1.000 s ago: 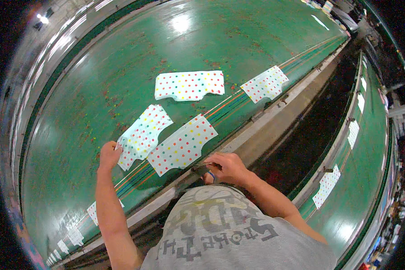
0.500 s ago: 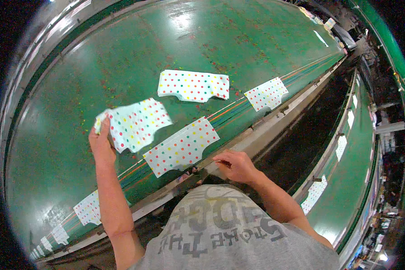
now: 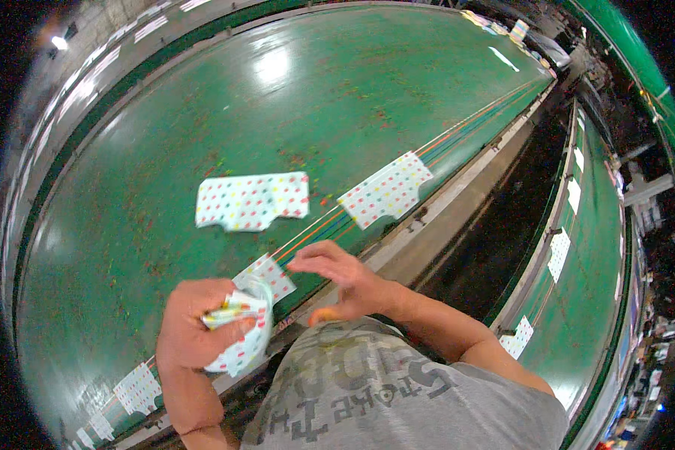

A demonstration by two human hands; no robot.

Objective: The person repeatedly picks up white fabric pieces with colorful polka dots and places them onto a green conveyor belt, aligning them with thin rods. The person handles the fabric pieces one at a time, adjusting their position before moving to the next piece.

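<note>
My left hand (image 3: 195, 326) is closed around a bunch of white cloth pieces with coloured dots (image 3: 241, 330); the bunch sticks out from my fist to the right side and below it. My right hand (image 3: 345, 277) is open, with fingers spread, and holds nothing; it hovers just beside the bunch. Two flat dotted cloth pieces (image 3: 251, 201) (image 3: 386, 189) lie further away on the long green table (image 3: 202, 97), well apart from both hands.
</note>
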